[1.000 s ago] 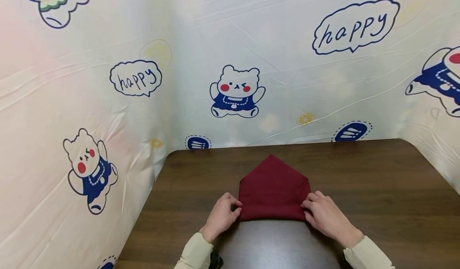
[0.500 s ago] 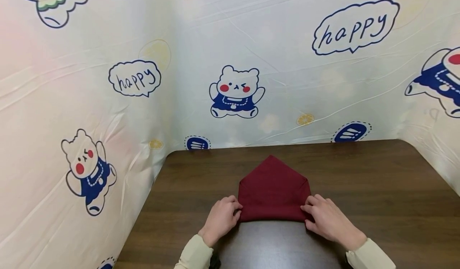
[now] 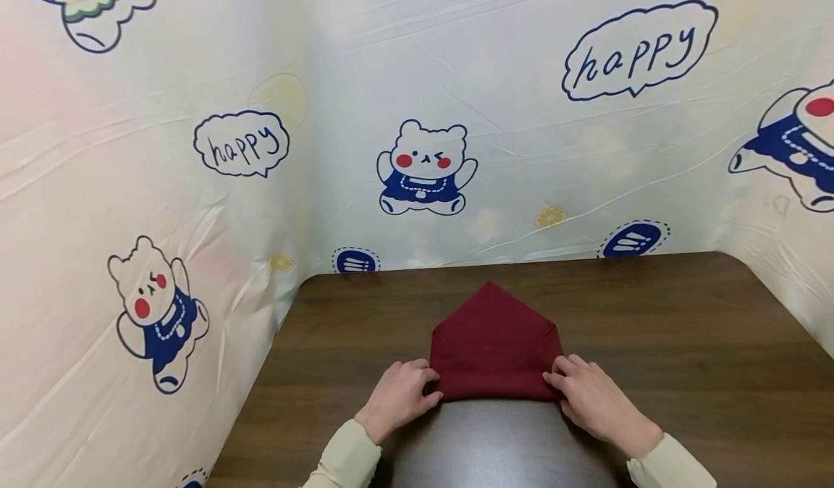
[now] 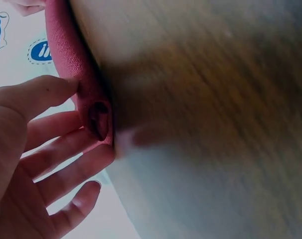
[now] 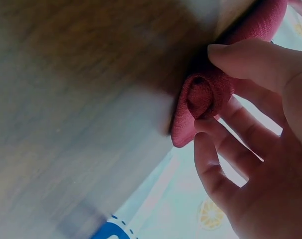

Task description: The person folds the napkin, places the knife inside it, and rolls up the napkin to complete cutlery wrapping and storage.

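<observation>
A dark red cloth (image 3: pixel 491 336) lies folded on the table, its pointed corner toward the far side and its near edge rolled into a narrow tube. At the left end of that roll, my left hand (image 3: pixel 399 399) holds the cloth between thumb and fingers. My right hand (image 3: pixel 594 402) grips the opposite end in the same way. The left wrist view shows the thumb (image 4: pixel 46 94) on the roll, with the hollow end of the tube (image 4: pixel 98 119) beside the fingers. In the right wrist view, the coiled end (image 5: pixel 203 97) sits between thumb and fingers.
The brown wooden table (image 3: pixel 684 336) reaches back to a printed fabric curtain (image 3: pixel 508 126), which also hangs along the left and right sides. Pale sleeves (image 3: pixel 348 452) cover both forearms.
The left thumb and fingers have shifted slightly toward the near edge of the roll. My right hand has barely moved, and the cloth keeps nearly the same shape and place.
</observation>
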Demonstrator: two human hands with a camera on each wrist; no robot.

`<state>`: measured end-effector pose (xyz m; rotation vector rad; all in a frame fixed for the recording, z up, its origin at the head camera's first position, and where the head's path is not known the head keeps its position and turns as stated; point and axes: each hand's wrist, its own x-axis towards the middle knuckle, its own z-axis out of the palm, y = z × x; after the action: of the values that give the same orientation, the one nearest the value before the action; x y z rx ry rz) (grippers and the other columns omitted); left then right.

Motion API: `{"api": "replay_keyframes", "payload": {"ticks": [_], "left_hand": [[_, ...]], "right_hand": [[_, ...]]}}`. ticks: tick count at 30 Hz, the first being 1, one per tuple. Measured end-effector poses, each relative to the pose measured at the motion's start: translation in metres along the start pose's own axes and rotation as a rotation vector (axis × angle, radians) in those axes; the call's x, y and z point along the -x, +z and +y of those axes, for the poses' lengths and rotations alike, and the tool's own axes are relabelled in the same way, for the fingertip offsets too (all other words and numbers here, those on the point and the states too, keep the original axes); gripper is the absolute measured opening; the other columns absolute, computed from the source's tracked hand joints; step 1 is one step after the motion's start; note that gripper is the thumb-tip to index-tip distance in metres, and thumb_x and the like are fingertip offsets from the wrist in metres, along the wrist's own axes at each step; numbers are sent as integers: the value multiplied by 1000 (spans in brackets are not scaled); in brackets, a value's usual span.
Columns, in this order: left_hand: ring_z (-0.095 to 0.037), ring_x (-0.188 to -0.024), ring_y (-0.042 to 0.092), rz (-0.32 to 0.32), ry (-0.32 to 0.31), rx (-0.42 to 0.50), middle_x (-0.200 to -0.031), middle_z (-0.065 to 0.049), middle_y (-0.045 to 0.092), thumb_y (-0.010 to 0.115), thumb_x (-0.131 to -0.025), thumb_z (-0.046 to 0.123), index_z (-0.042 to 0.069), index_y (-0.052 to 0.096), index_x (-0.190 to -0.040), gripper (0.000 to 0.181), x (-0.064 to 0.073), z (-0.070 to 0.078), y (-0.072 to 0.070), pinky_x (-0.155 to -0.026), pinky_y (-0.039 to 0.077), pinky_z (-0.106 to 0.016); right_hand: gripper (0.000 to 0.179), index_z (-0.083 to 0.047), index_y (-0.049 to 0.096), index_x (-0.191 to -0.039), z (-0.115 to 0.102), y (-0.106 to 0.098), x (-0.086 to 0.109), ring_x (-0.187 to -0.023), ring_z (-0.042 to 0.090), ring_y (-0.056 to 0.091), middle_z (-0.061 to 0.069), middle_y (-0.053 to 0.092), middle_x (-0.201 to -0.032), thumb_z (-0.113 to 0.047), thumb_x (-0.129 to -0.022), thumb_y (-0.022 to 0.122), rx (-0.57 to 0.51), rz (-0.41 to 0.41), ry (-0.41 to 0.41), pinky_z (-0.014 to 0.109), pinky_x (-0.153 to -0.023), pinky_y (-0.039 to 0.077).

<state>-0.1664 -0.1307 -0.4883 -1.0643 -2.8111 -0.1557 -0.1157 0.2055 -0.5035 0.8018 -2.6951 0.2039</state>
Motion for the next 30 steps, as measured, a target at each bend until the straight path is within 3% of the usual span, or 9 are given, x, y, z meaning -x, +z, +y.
{"api": "replay_keyframes", "payload": {"ticks": [10, 23, 30], "left_hand": [[-8, -71, 62, -38, 44, -107, -78, 8, 59, 80, -75, 37, 19, 70, -86, 23, -4, -1, 3, -64, 40, -26], [-7, -63, 58, -6, 30, -57, -75, 7, 57, 78, -74, 29, 17, 68, -83, 18, -3, -5, 12, -63, 43, -26], [-7, -60, 54, 28, 29, -49, -72, 7, 55, 72, -74, 20, 15, 67, -82, 11, -6, -8, 18, -64, 47, -28]], "right_hand": [[25, -12, 73, -88, 1, 2, -4, -73, 17, 49, -3, 55, -80, 1, -66, 69, -3, 48, -13, 31, -59, 44], [22, -11, 73, -84, 2, 4, -6, -69, 17, 51, -3, 56, -77, 4, -69, 71, -51, 70, -37, 30, -63, 49], [24, -9, 73, -88, 2, 4, -7, -73, 18, 56, 0, 61, -82, 7, -70, 71, -87, 49, -2, 32, -66, 51]]}}
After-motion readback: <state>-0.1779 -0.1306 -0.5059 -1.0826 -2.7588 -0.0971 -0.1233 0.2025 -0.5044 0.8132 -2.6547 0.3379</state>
